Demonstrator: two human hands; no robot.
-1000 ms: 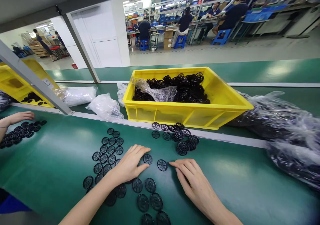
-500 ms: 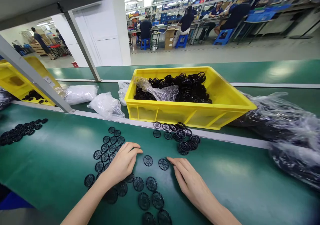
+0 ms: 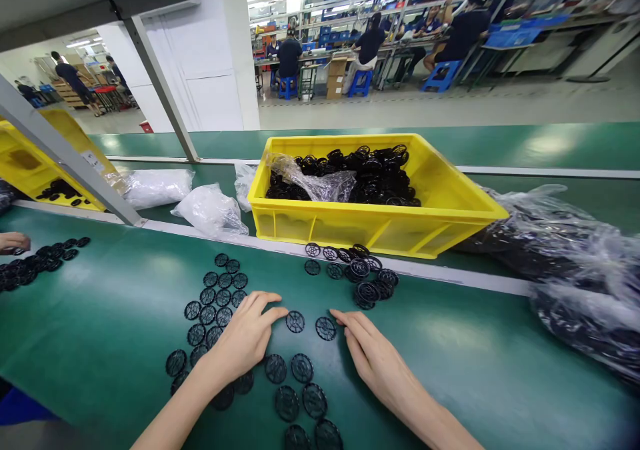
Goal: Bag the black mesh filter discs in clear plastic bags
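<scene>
Two black spoked plastic rings lie flat between my hands on the green tabletop (image 3: 450, 370). My left hand (image 3: 251, 327) has its thumb at the edge of the left ring (image 3: 295, 322), with the fingers stretched out above it. Beside the right ring (image 3: 326, 329) is my right hand (image 3: 373, 350), its extended index finger by the ring's upper right edge. Neither hand holds anything. Rows of similar rings (image 3: 207, 315) lie under and left of my left forearm. More rings (image 3: 314, 400) sit in two columns nearer me.
A yellow bin (image 3: 350, 227) full of black rings stands behind a loose ring pile (image 3: 369, 292). Plastic bags of dark parts (image 3: 585, 263) lie right; white bags (image 3: 210, 210) lie left. Another person's hand (image 3: 14, 242) is at the far left by more rings. A metal post (image 3: 160, 90) rises behind.
My left thumb has moved right to the edge of the left ring. My right hand has barely shifted. Another person's hand has come into view at the far left.
</scene>
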